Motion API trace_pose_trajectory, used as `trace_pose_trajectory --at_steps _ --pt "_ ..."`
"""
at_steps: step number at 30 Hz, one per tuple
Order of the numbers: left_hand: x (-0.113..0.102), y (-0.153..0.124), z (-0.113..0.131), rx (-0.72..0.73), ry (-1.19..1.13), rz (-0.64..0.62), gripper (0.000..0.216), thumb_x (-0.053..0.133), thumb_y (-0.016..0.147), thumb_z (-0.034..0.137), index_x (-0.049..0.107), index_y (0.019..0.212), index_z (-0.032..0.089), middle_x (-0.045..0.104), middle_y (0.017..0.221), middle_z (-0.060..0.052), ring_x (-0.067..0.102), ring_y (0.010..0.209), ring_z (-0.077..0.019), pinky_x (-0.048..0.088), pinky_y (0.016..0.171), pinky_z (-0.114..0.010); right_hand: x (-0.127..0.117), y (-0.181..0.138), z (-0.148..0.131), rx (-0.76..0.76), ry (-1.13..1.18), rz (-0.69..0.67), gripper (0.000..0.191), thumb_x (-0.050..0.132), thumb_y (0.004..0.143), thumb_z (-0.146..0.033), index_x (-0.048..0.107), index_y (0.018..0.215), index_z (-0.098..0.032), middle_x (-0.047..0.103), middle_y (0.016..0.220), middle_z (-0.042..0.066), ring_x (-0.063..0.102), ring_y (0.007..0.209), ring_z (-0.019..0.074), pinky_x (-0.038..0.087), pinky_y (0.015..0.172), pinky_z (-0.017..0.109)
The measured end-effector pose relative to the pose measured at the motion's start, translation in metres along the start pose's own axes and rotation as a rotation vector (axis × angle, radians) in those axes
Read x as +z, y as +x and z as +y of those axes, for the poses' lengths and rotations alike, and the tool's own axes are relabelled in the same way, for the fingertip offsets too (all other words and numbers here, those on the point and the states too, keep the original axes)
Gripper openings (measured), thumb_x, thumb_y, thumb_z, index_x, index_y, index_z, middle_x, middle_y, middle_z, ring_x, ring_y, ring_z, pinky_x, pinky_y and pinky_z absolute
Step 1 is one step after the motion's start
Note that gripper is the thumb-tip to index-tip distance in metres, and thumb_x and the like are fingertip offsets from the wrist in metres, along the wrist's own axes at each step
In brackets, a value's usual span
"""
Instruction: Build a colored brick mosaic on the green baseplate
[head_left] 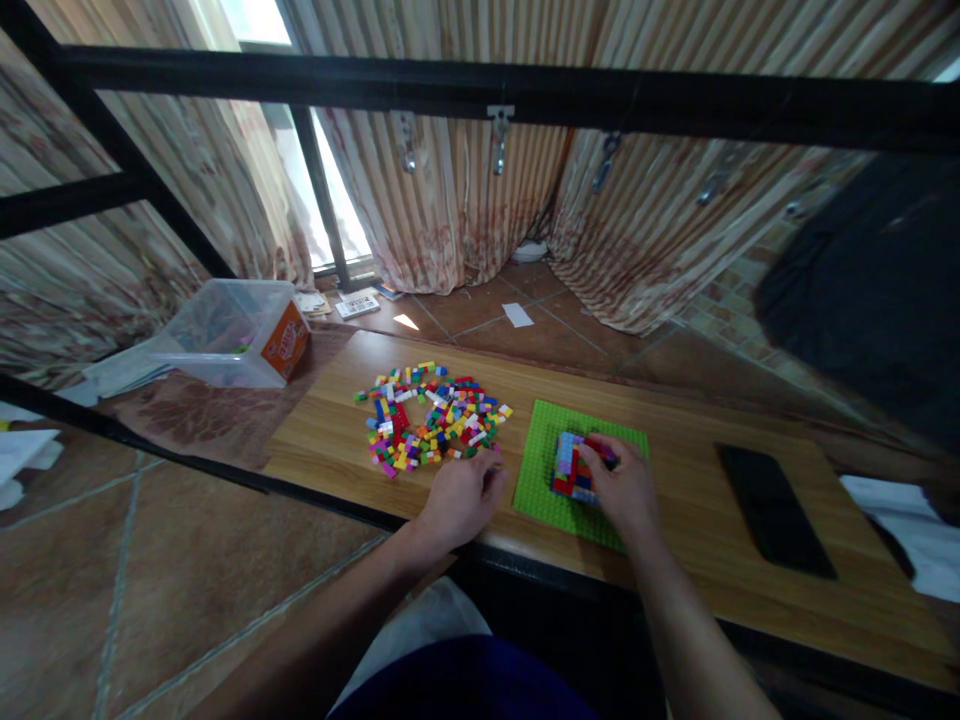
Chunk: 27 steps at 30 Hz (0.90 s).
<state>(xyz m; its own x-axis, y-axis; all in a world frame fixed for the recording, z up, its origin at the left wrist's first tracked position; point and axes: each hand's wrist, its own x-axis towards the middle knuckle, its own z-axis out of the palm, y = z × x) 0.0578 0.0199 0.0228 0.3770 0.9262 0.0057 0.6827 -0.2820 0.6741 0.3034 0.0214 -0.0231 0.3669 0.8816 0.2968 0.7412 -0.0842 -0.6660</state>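
A low build of toy bricks (568,455), with light blue, red and other colours, stands on a green studded baseplate (536,470). My right hand (626,485) reaches over the build from the right, thumb and fingers closed on its top right part. That part is mostly covered by the fingers. Beside the baseplate, my left hand (461,497) is over the table at the front right edge of a loose brick pile (431,420). Its fingers are curled together, and anything between them is too small or hidden to make out.
A wooden table (697,510) carries a black flat slab (775,510) on the right. Beyond its left end, a clear plastic box (232,330) with an orange label sits on the floor. A black metal bar (450,88) crosses above, before striped curtains (480,200).
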Motion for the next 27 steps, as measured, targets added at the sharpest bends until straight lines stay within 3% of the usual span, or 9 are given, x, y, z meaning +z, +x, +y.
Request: trace_pose_trajectory --at_steps 9,13,20,22,27 --pt "0.010 0.002 0.005 -0.078 -0.331 0.031 0.014 0.052 0.085 0.029 0.058 0.084 0.017 0.054 0.063 0.003 0.050 0.058 -0.0109 0.035 0.055 -0.021 0.004 -0.001 0.001 0.036 0.061 0.016 0.040 0.057 0.078 -0.054 0.069 0.096 -0.020 0.065 0.097 0.009 0.060 0.088 0.0238 0.047 0.085 0.047" --pt "0.017 0.001 0.002 -0.037 -0.526 -0.030 0.016 0.054 0.082 0.029 0.056 0.073 0.016 0.052 0.062 0.003 0.049 0.059 -0.0100 0.037 0.056 -0.021 -0.001 -0.001 0.000 0.036 0.088 -0.021 0.040 0.057 0.080 -0.053 0.069 0.099 -0.020 0.066 0.099 0.009 0.060 0.091 0.0237 0.047 0.088 0.047" --pt "0.025 -0.001 0.002 -0.046 -0.673 -0.098 0.013 0.053 0.080 0.024 0.056 0.070 0.016 0.050 0.060 0.004 0.045 0.056 -0.0087 0.036 0.054 -0.020 -0.023 -0.029 -0.024 -0.131 0.096 0.097 0.033 0.046 0.091 -0.042 0.070 0.101 -0.021 0.067 0.104 0.010 0.059 0.103 0.0243 0.044 0.095 0.048" --pt "0.026 -0.001 0.004 -0.020 -0.657 -0.108 0.014 0.051 0.081 0.022 0.055 0.069 0.016 0.050 0.061 0.004 0.046 0.058 -0.0092 0.037 0.056 -0.020 -0.025 -0.044 -0.040 -0.169 0.110 0.065 0.030 0.049 0.091 -0.041 0.070 0.100 -0.023 0.067 0.106 0.009 0.058 0.105 0.0243 0.045 0.095 0.046" --pt "0.024 -0.004 0.011 0.070 -0.533 -0.125 0.017 0.046 0.080 0.013 0.063 0.081 0.016 0.060 0.072 0.001 0.054 0.067 -0.0116 0.042 0.064 -0.022 -0.017 -0.075 -0.073 -0.219 0.227 -0.188 0.027 0.050 0.092 -0.037 0.068 0.108 -0.027 0.067 0.106 0.006 0.061 0.102 0.0217 0.048 0.091 0.040"
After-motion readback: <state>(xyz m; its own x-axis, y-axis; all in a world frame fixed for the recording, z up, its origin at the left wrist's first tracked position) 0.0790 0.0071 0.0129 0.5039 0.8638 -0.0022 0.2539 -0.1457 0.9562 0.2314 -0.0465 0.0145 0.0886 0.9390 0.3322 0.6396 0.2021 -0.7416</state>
